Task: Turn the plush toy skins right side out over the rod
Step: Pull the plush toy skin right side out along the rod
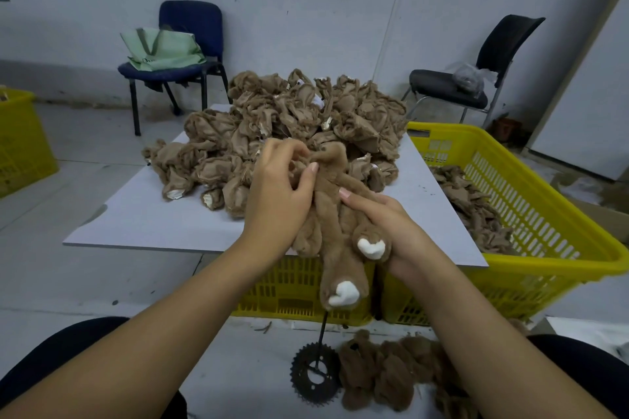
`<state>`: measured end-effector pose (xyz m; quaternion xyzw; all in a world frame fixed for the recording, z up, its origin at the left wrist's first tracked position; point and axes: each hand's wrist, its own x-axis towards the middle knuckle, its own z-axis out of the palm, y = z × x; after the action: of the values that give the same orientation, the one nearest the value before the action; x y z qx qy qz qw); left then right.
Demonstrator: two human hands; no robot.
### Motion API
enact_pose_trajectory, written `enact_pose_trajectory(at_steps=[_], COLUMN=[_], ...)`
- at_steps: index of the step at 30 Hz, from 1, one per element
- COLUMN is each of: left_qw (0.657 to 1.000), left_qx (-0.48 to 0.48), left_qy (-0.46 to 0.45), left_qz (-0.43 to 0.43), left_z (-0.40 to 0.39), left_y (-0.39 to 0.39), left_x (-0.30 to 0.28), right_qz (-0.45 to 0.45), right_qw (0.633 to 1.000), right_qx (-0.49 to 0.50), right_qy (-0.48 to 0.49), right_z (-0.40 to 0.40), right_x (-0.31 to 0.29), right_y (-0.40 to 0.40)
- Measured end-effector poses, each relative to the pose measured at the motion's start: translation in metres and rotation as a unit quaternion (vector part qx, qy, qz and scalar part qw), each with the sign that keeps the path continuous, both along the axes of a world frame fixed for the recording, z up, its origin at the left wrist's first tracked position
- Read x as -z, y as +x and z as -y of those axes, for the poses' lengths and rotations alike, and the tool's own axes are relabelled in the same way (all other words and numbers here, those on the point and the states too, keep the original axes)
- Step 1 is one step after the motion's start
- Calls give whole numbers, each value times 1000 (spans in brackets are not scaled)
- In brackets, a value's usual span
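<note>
A brown plush skin (335, 224) with white-tipped paws hangs fur side out over a thin black rod (321, 333), which rises from a toothed gear base (315, 374) on the floor. My left hand (279, 194) pinches the skin's top, fingers curled into the fabric. Lower on the right, my right hand (384, 228) grips the skin's side next to a white-tipped paw. Behind my hands, a heap of inside-out skins (289, 133) covers a white board (153, 214). Several skins with the fur outside (391, 374) lie on the floor by the gear.
The board rests on a yellow crate (292, 289). Another yellow crate (544, 221) on the right holds more skins, and a third (20, 143) stands far left. Two chairs stand by the wall: a blue chair (177, 58) with a green bag and a black chair (476, 75).
</note>
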<state>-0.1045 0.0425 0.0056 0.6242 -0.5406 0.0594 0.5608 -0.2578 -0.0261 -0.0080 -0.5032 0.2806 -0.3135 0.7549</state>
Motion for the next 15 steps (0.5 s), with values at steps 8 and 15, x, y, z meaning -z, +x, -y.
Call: enact_pose_trajectory(at_steps=[8, 15], left_qw=[941, 905], left_qx=[187, 81], left_qy=[182, 72], left_qz=[-215, -412], left_z=[0, -2], left_y=[6, 4], left_x=[4, -5], right_qz=[38, 139], right_qw=[993, 968], right_qx=[-11, -34], right_qy=[107, 206], right_z=[-5, -14], right_x=[10, 3], right_y=[3, 13])
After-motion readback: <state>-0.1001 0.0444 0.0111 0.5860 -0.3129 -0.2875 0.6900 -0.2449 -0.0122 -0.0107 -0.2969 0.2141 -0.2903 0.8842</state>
